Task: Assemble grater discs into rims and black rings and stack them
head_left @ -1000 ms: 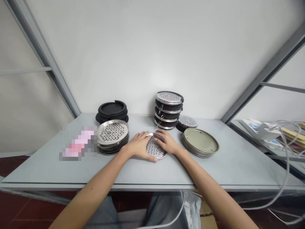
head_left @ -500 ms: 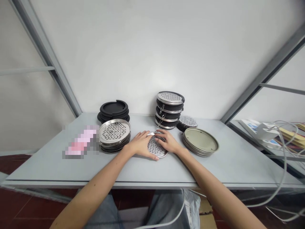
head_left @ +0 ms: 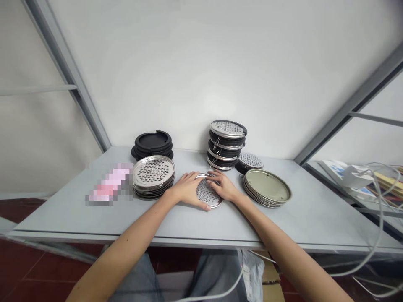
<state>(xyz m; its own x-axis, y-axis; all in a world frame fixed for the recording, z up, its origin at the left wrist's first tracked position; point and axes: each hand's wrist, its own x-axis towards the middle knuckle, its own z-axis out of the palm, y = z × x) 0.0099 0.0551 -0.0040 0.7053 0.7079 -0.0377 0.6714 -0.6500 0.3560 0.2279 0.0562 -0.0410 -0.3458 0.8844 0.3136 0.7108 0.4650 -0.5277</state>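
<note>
Perforated steel disc (head_left: 209, 196): thin, stiff, likely light, probably slippery at its smooth rim, best taken by the edge. Lies flat on grey counter (head_left: 302, 222), beside stack of steel discs (head_left: 153, 173). Left hand (head_left: 187, 189), right hand (head_left: 224, 187): grips spread, cupping it from either side, no pinch.

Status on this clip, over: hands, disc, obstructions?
Left hand and right hand resting on perforated steel disc, grips open. Stacked discs left, olive-lined lids right, neither touching it.
</note>
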